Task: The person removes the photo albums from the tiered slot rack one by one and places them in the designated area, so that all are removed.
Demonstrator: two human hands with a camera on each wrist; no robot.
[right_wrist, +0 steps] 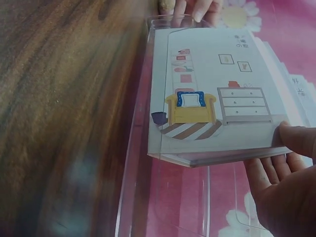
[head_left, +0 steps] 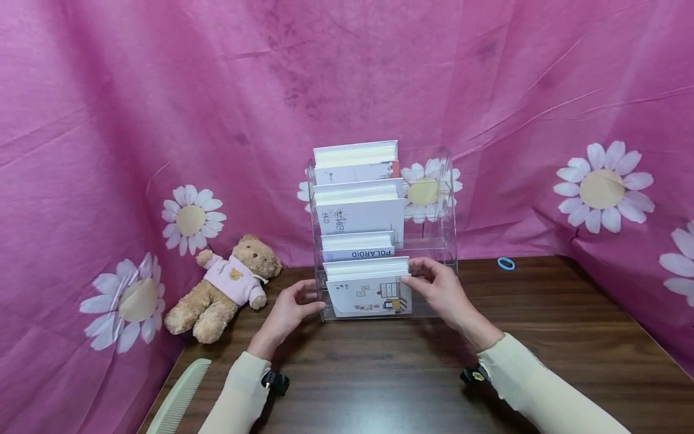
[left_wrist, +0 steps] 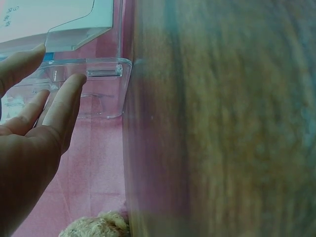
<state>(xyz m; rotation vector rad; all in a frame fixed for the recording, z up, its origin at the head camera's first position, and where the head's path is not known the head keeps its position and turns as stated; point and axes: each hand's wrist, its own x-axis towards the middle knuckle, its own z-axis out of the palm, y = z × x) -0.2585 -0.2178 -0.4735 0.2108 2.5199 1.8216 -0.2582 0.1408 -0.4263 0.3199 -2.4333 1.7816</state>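
A clear acrylic tiered rack (head_left: 451,211) stands on the table, its tiers holding several white books on the left side. On the lowest tier, the front book (head_left: 352,299) has a cover drawing of a yellow armchair and a chest of drawers, plain in the right wrist view (right_wrist: 207,64). My right hand (head_left: 441,292) pinches this book's right edge, thumb on the cover and fingers behind. At the rack's lower left corner is my left hand (head_left: 287,313), its fingers (left_wrist: 61,101) extended beside the clear side panel (left_wrist: 106,106) and thumb near the front edge.
A teddy bear (head_left: 230,283) in a pink top leans at the left, with a pale green comb (head_left: 179,395) in front of it. A blue ring (head_left: 506,263) lies on the brown wooden table (head_left: 374,386) at the right. Pink flowered cloth (head_left: 504,90) hangs behind.
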